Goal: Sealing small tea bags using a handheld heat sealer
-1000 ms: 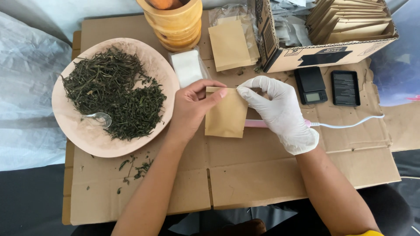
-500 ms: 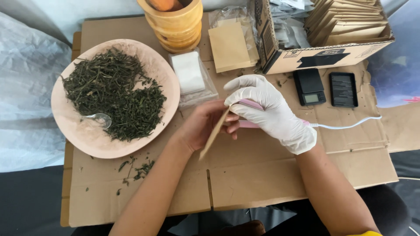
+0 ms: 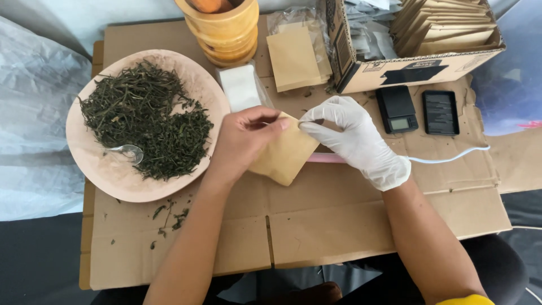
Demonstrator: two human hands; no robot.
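Both hands pinch the brown paper pouch point(image 3: 285, 152) at its top edge: bare left hand point(image 3: 243, 138) at 10 o'clock, gloved right hand point(image 3: 350, 138) at 2; its long axis tilts toward 1 o'clock.

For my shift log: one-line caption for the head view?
Bare left hand and gloved right hand hold a brown paper pouch beside a plate of dried leaves.

left hand point(image 3: 244, 138) + gloved right hand point(image 3: 353, 138) | pinching kraft pouch point(image 3: 285, 155) | over cardboard point(image 3: 316, 226)
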